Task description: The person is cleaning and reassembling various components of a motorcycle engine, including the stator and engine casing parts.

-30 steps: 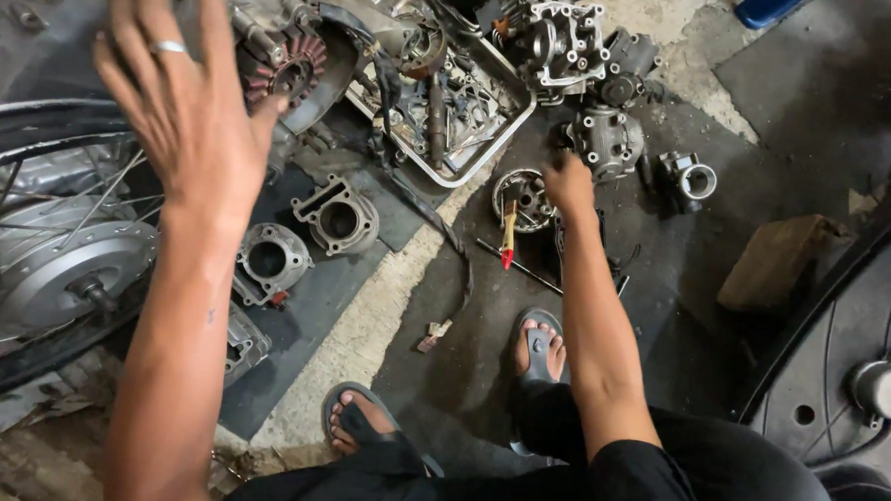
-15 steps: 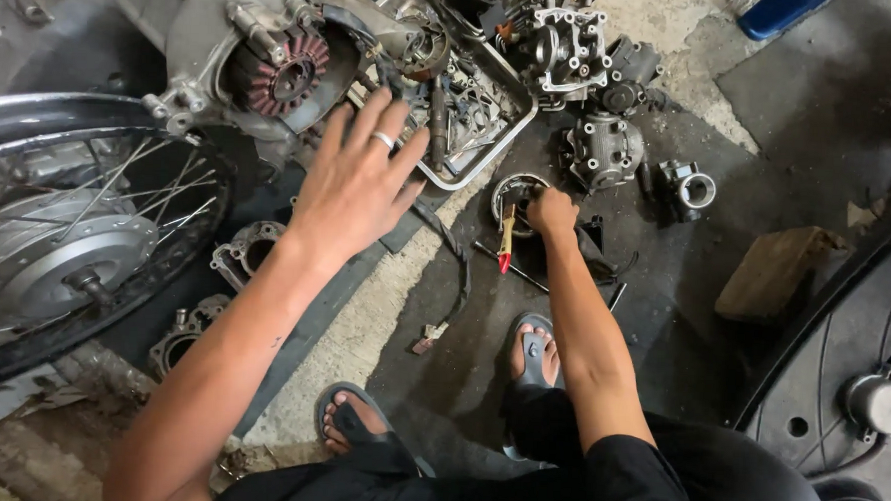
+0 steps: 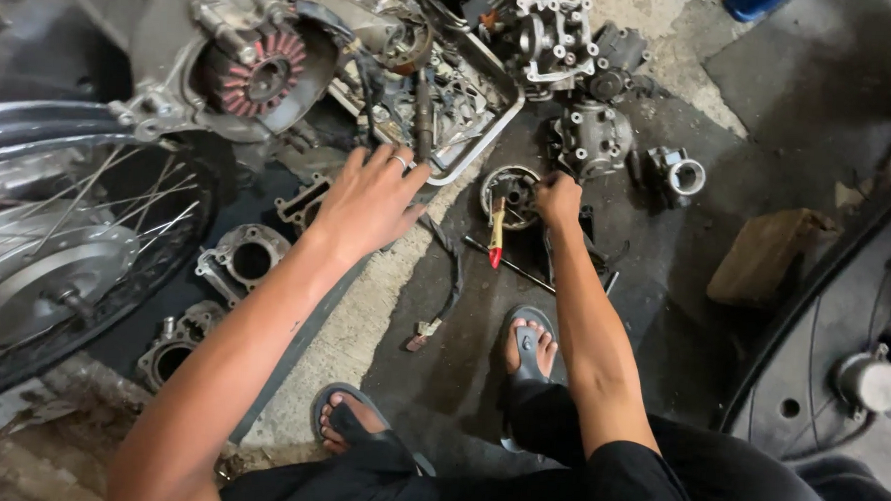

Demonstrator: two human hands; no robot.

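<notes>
I am looking down at the floor (image 3: 664, 290) of a workshop, squatting with both arms stretched out. My right hand (image 3: 558, 197) is resting on the rim of a round part (image 3: 508, 191) — a small dark metal housing lying flat on the floor just in front of my right foot. The fingers are curled together at its right edge; whether they are pinching the rim or only touching it I cannot tell. A screwdriver (image 3: 496, 238) with a red and yellow handle is lying just beside it, tip towards the housing.

My left hand (image 3: 373, 199) is lying palm down, fingers spread, at the near corner of a metal tray (image 3: 480, 147) full of greasy bits, holding nothing. An engine case (image 3: 258, 72) with a copper-wound stator is sitting beyond it, a spoked wheel (image 3: 55, 253) to the left, and a cylinder (image 3: 250, 260) lying near my forearm.

I am judging the round part to be stiff cast metal, fairly heavy for its bulk and probably oily — so slippery. The outer rim looks the safest place to take hold, fingers wrapped over the edge rather than into the open centre.
</notes>
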